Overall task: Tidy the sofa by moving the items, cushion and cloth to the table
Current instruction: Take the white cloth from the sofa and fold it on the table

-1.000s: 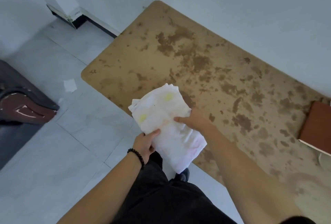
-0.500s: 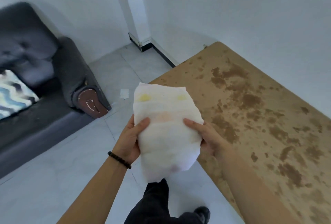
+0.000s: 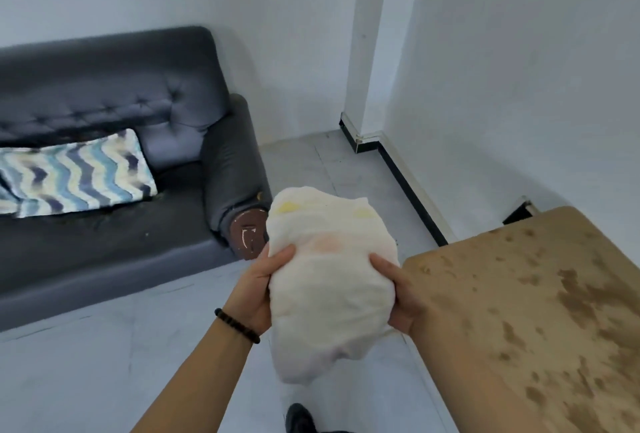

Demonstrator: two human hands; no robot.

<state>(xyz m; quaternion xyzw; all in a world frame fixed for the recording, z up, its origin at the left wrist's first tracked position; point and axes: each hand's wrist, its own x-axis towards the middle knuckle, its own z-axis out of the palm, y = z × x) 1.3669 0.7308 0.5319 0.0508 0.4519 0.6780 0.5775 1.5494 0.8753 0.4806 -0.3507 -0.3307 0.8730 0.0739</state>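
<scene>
Both your grips are clenched on the white cloth (image 3: 329,294), one at each side. Your left grip (image 3: 258,289) curls its thumb over the cloth's left edge, and your right grip (image 3: 403,301) clasps the right edge with the thumb on top. You hold the bundled cloth in the air above the grey floor (image 3: 104,363), near the corner of the mottled brown table (image 3: 536,294) and not resting on it. Faint yellow and pink marks show on its upper part. A dark bead bracelet (image 3: 237,325) circles your left wrist. Behind, the dark sofa (image 3: 104,93) stands against the wall, with a wavy blue-striped cushion (image 3: 69,173) leaning on its backrest.
</scene>
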